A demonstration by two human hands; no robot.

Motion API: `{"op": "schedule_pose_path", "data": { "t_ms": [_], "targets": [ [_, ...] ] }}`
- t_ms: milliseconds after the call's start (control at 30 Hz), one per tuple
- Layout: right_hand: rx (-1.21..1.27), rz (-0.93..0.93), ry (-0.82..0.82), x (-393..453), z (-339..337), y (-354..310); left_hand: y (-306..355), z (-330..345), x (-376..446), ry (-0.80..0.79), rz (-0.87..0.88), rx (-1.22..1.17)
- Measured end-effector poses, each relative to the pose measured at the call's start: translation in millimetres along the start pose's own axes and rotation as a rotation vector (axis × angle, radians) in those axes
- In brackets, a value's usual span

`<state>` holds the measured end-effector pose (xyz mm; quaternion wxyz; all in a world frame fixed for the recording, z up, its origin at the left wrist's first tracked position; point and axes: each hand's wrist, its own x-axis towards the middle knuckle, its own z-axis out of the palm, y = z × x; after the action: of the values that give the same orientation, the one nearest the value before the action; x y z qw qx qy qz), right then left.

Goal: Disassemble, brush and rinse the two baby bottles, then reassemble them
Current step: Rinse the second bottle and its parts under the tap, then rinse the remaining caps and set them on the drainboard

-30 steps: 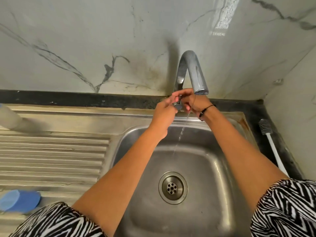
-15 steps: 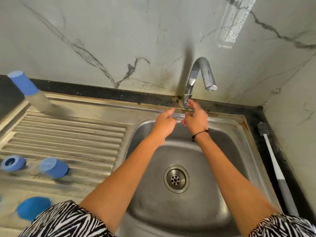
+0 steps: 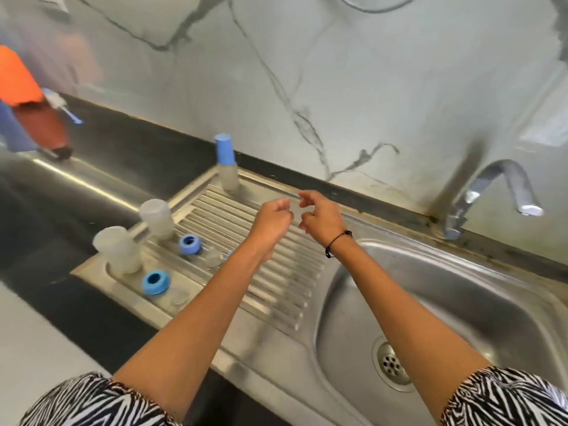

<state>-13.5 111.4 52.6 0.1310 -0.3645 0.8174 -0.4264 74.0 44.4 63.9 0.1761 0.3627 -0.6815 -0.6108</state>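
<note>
Steel drainboard [image 3: 276,290] under two empty hands, bottle parts well to their left

Left hand [image 3: 274,216] hangs over the ribbed board with its fingers curled in loosely, holding nothing; right hand [image 3: 322,219], a black cord at its wrist, is just beside it, fingers bent and slightly spread, also holding nothing. Both forearms reach away from the body, angled left of the sink basin [image 3: 461,302]. Two frosted bottle bodies [image 3: 118,252] [image 3: 156,218] stand mouth-down at the board's left edge. Two blue screw rings [image 3: 189,244] [image 3: 155,281] lie near them, and clear blurred pieces beside the rings cannot be told apart. At the far edge stands a capped blue-topped bottle [image 3: 226,162]. Faucet [image 3: 504,192] on the right shows no stream
</note>
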Motion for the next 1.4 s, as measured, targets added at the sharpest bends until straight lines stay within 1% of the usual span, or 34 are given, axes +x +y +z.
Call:
{"op": "schedule_pose_path", "data": {
  "t_ms": [67,133,300,433,533,633,800,867,933,1033,1133,1267,1400],
  "targets": [
    [-0.001,-0.023,-0.05,11,19,-19,0,-29,7,0.081,-0.003,0.001],
    [-0.006,-0.042,-0.09,23,36,-33,0,-51,16,0.126,-0.007,-0.001],
    [-0.072,-0.061,-0.177,60,70,-59,1,-89,48,0.188,-0.022,-0.005],
    [-0.112,-0.05,-0.195,102,88,-71,5,-109,87,0.25,-0.016,-0.032],
    [-0.108,-0.03,-0.175,144,106,-74,7,-121,123,0.263,0.0,-0.034],
    [-0.091,-0.004,-0.157,178,119,-74,1,-132,154,0.213,-0.037,0.007],
    [-0.071,0.042,-0.198,216,143,-67,-6,-141,193,0.171,-0.105,-0.008],
    [-0.061,0.047,-0.213,223,156,-59,-6,-138,199,0.165,-0.088,-0.031],
    [-0.042,0.042,-0.19,226,168,-54,-7,-133,202,0.198,-0.051,-0.034],
    [0.006,0.046,-0.102,226,175,-46,-9,-122,202,0.282,-0.024,-0.036],
    [0.081,0.076,-0.017,215,165,-38,-11,-108,191,0.281,0.013,-0.016],
    [0.124,0.059,0.077,179,123,-27,-15,-76,152,0.211,0.095,0.109],
    [0.225,0.071,0.18,106,59,-18,-19,-24,96,0.212,0.261,0.196]
  ]
}}
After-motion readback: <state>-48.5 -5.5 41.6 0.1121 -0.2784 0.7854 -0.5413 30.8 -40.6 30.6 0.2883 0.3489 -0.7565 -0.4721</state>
